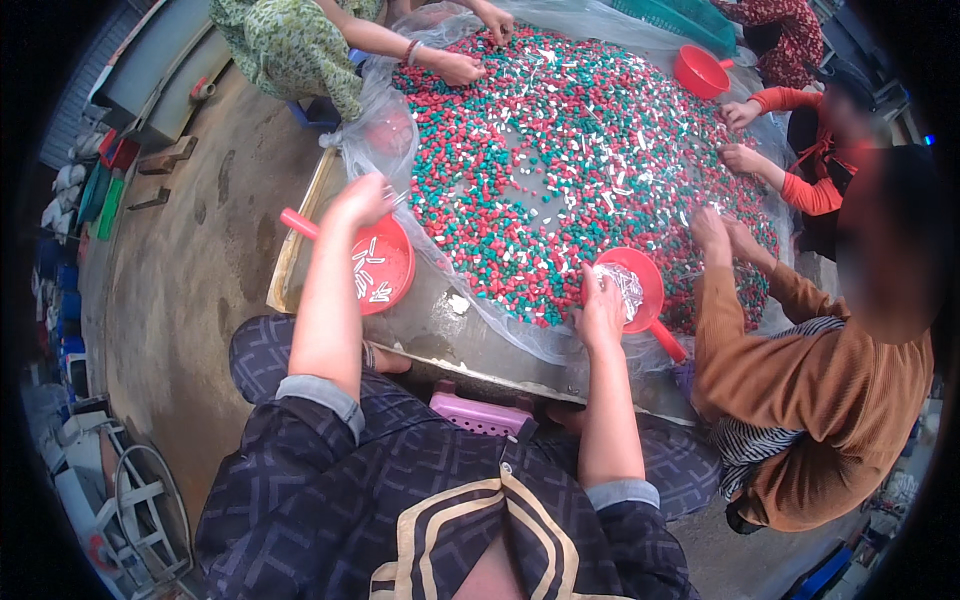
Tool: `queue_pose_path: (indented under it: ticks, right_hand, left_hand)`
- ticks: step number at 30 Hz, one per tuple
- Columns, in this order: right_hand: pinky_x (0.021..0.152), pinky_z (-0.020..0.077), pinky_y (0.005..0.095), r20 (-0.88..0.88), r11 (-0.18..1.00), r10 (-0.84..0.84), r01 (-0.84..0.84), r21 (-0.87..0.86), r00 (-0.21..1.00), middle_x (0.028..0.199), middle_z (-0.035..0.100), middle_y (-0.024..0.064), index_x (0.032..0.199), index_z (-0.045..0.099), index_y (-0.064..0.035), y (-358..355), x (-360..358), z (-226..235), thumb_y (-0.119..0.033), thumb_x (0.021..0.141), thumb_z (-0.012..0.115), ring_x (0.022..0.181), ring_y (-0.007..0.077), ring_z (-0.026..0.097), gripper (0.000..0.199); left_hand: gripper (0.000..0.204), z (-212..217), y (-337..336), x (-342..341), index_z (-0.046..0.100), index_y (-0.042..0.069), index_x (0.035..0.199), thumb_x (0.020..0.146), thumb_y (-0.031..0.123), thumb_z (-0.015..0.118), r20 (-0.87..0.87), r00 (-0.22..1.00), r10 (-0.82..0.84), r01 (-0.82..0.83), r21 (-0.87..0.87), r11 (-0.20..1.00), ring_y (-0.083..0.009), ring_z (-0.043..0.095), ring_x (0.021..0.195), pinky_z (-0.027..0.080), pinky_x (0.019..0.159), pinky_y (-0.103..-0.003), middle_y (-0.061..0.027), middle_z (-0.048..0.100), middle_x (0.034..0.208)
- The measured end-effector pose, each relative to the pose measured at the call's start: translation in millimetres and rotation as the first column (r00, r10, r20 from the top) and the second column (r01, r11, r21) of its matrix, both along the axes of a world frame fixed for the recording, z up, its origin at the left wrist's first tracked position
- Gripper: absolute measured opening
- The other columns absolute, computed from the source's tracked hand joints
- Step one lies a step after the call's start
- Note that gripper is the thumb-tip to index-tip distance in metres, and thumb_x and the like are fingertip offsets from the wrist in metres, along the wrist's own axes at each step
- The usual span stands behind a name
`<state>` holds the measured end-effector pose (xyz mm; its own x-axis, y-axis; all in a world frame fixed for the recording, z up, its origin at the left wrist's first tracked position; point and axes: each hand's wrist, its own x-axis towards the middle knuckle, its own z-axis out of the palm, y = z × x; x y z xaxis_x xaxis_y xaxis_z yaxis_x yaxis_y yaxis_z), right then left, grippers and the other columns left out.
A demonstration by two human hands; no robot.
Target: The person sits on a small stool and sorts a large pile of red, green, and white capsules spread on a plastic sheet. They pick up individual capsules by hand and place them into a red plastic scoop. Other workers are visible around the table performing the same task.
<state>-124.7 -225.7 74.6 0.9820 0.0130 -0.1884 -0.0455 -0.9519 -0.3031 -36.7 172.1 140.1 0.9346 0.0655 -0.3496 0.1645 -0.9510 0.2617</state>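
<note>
My left hand (363,203) is raised over the far rim of a red long-handled scoop (402,262). Its fingers are bent together, with a thin pale strip by their tips; blur hides what they hold. Several short white sticks (375,285) lie in that scoop. At the right, my right hand (603,312) is closed at the near left edge of a second red scoop (650,282), apparently gripping it. A heap of white pieces (622,288) fills this scoop beside my fingers. Red, green and white small pieces (560,150) cover the plastic sheet in front of me.
Co-workers' hands reach into the spread from the far left (462,68) and the right (712,235). Another red scoop (702,73) and a green basket (690,22) are at the back. A pink stool (480,413) stands between my legs, by the table edge (470,376).
</note>
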Motion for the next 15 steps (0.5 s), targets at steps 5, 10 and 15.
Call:
queue_pose_path:
  ticks: [5,10,15]
  right_hand:
    - [0.099,0.0344,0.0534,0.098,0.998,-0.044,0.049,-0.05,0.994,0.128,0.046,0.0177,0.135,0.044,-0.0306,-6,-1,-10,0.001,0.073,0.062,0.121,0.037,0.043,0.072]
    - [0.096,0.0382,0.0483,0.463,0.999,0.039,-0.047,0.004,0.886,0.124,0.048,0.019,0.122,0.054,-0.0153,24,-8,-21,-0.004,0.072,0.063,0.115,0.039,0.046,0.052]
    - [0.099,0.0365,0.0471,0.372,0.938,0.187,-0.278,0.207,0.909,0.128,0.044,0.0208,0.123,0.051,-0.0096,37,-27,-49,-0.016,0.075,0.066,0.12,0.0393,0.042,0.05]
  left_hand:
    - [0.041,14,11,-21,0.064,0.0,0.109,0.071,0.015,0.071,-0.155,0.981,0.116,-0.113,0.03,0.993,-0.0305,0.065,0.092,0.051,0.082,-0.039,-0.0207,0.066,0.1]
    - [0.039,-45,-103,-16,0.055,0.003,0.123,0.084,0.006,0.058,-0.022,0.932,-0.362,0.274,-0.614,0.74,-0.0198,0.061,0.098,0.049,0.086,-0.034,-0.013,0.062,0.111]
    - [0.045,-140,-156,-30,0.049,0.006,0.13,0.085,0.001,0.051,-0.105,0.862,-0.497,0.243,-0.774,0.585,-0.0205,0.055,0.11,0.045,0.093,-0.034,-0.0124,0.057,0.122]
